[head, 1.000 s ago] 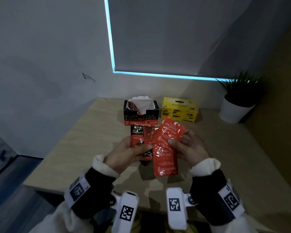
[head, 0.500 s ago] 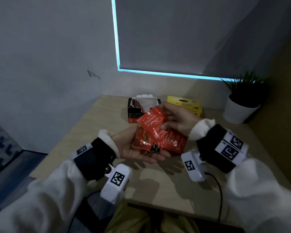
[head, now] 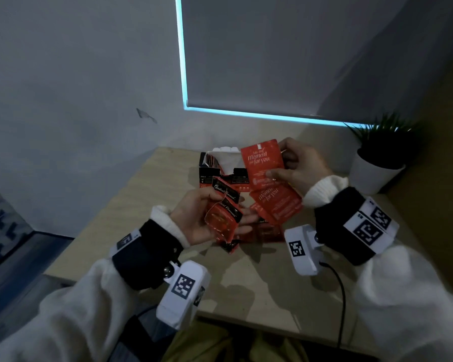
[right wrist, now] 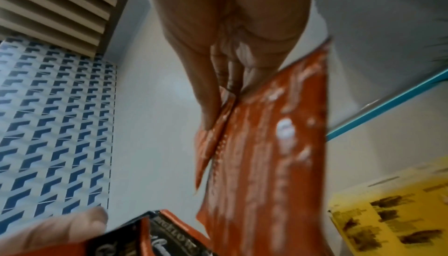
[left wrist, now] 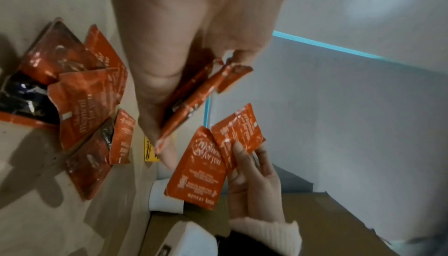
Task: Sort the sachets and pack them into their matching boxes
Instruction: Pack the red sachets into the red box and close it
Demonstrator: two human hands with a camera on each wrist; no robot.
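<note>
My left hand (head: 228,206) grips a small bunch of red-and-black sachets (head: 224,215) above the table's middle; the same bunch of sachets (left wrist: 201,91) shows under its thumb in the left wrist view. My right hand (head: 277,162) pinches two plain red "moment for you" sachets (head: 262,160), one upright and one hanging lower (head: 275,202), in front of the boxes. The open red-and-black box (head: 209,173) stands at the back with its white flap up. The yellow box (right wrist: 387,212) lies beside it, hidden behind my right hand in the head view.
More red sachets (left wrist: 84,97) lie loose on the wooden table (head: 246,278) under my hands. A potted plant in a white pot (head: 374,176) stands at the back right. The wall runs along the table's far edge and left side.
My right hand has drawn the plain red sachets out of the shared fan and lifted them back and right towards the boxes. The left hand keeps the red-and-black ones.
</note>
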